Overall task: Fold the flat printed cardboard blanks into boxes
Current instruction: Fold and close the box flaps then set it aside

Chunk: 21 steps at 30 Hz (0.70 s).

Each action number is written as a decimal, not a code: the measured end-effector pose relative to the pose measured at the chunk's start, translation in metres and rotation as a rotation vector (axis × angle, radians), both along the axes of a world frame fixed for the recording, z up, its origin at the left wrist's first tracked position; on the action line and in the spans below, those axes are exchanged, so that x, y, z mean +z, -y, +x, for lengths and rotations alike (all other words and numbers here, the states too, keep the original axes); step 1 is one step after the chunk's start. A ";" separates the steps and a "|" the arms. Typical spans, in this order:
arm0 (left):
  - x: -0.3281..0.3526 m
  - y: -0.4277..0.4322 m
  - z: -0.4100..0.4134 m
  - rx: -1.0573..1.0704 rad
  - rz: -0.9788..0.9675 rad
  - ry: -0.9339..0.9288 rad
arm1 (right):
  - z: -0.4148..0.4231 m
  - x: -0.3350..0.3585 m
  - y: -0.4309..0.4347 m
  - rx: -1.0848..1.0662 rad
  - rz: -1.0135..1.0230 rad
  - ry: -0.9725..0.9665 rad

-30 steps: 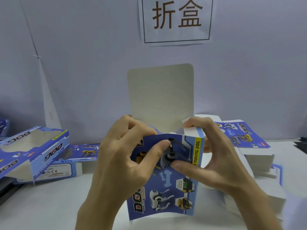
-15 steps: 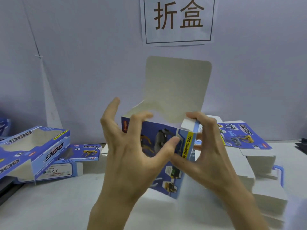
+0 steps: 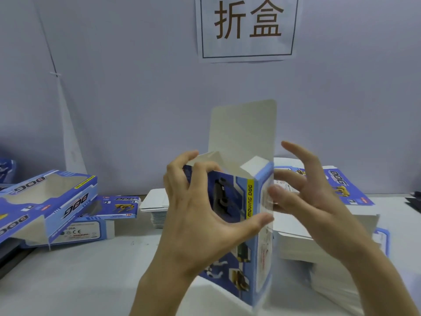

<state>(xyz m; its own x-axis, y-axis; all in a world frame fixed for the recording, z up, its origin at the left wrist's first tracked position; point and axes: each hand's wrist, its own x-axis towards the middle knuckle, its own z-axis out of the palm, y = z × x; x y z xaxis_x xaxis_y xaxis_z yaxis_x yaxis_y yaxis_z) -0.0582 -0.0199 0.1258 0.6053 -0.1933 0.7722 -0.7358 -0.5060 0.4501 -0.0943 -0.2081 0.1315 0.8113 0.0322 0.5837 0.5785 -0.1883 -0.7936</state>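
Observation:
I hold a blue printed box point(image 3: 241, 224) upright in front of me, opened into a tube, with its tall white lid flap point(image 3: 243, 131) standing straight up. My left hand point(image 3: 196, 213) grips the box's front and left side, thumb pressed on the yellow-striped corner, fingertips curled over the top left edge. My right hand point(image 3: 305, 197) is beside the box's right face with fingers spread and nearly straight; whether the fingertips touch the panel is unclear. A stack of flat blanks point(image 3: 319, 238) lies behind my right hand.
Two folded blue boxes lie at the left: a large windowed one point(image 3: 43, 206) and a smaller one point(image 3: 107, 215) behind it. Another low stack of white blanks point(image 3: 157, 210) sits mid-table. A paper sign point(image 3: 248, 26) hangs on the grey wall. A dark object point(image 3: 414, 201) is at the right edge.
The box has been turned so its narrow right face shows and squared into a tube. My right hand let go of the top corner and opened beside it; my left hand kept hold.

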 end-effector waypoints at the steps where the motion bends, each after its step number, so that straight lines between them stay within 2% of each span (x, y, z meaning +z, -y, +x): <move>1: 0.000 0.000 0.001 0.021 0.020 0.057 | 0.002 0.000 -0.003 -0.018 0.042 0.012; 5: 0.000 -0.004 0.007 0.047 0.205 0.294 | 0.009 0.002 -0.008 -0.109 0.208 0.109; 9: -0.002 -0.007 0.009 -0.018 0.278 0.346 | 0.011 0.003 -0.003 -0.316 0.333 0.195; 16: -0.005 0.002 0.001 -0.090 0.265 0.327 | 0.008 -0.003 0.006 -0.565 0.140 0.306; 21: -0.002 -0.004 0.001 -0.066 0.271 0.292 | 0.008 -0.004 0.008 -0.591 0.096 0.376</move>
<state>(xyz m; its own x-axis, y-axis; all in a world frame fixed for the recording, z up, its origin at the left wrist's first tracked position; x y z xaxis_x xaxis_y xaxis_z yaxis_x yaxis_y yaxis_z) -0.0573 -0.0160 0.1238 0.3474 -0.4447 0.8256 -0.8481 -0.5247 0.0742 -0.0860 -0.2159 0.1278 0.4196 -0.4172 0.8061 0.6393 -0.4946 -0.5888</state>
